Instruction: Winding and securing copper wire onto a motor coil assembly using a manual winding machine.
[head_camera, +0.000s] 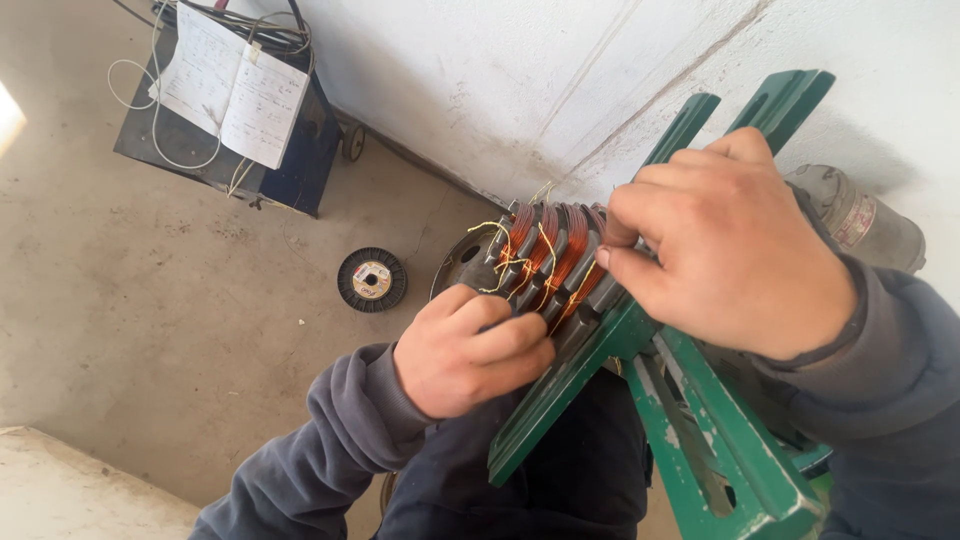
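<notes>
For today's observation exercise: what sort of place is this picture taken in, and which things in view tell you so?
Probably a small motor-rewinding workshop. Both hands, left hand and right hand, work on copper coils wound on a green frame. A wire spool lies on the bare concrete floor.

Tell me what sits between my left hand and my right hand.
In the head view, a block of copper wire coils tied with yellow string, held on a green metal frame, lies between the left hand and the right hand; both touch it.
</notes>
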